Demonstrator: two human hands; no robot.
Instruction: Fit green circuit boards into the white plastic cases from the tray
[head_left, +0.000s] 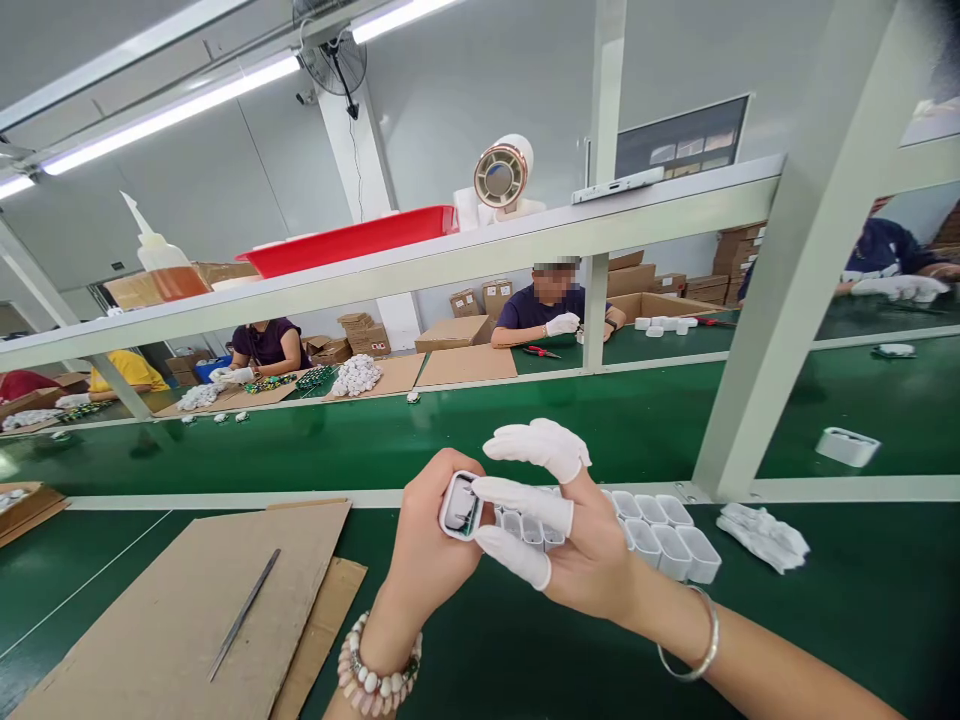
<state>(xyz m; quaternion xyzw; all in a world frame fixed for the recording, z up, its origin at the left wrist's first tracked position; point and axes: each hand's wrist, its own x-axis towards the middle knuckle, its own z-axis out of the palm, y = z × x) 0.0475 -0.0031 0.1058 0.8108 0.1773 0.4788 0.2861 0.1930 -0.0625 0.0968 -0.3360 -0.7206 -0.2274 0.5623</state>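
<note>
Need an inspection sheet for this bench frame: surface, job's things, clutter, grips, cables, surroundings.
Surface: green bench mat, partly covered by a brown cardboard sheet.
Job's things: small white plastic casing, open side showing parts inside; row of empty white plastic casings behind the hands.
Clutter: thin metal tweezers on the cardboard; crumpled white cloth; lone white casing on the far belt.
Grips: left hand wrapped around the casing; right hand, white finger cots, fingertips on the casing.
Cables: nothing seen on the bench.
Surroundings: grey metal frame; red plastic tray on its shelf; seated co-workers opposite.
</note>
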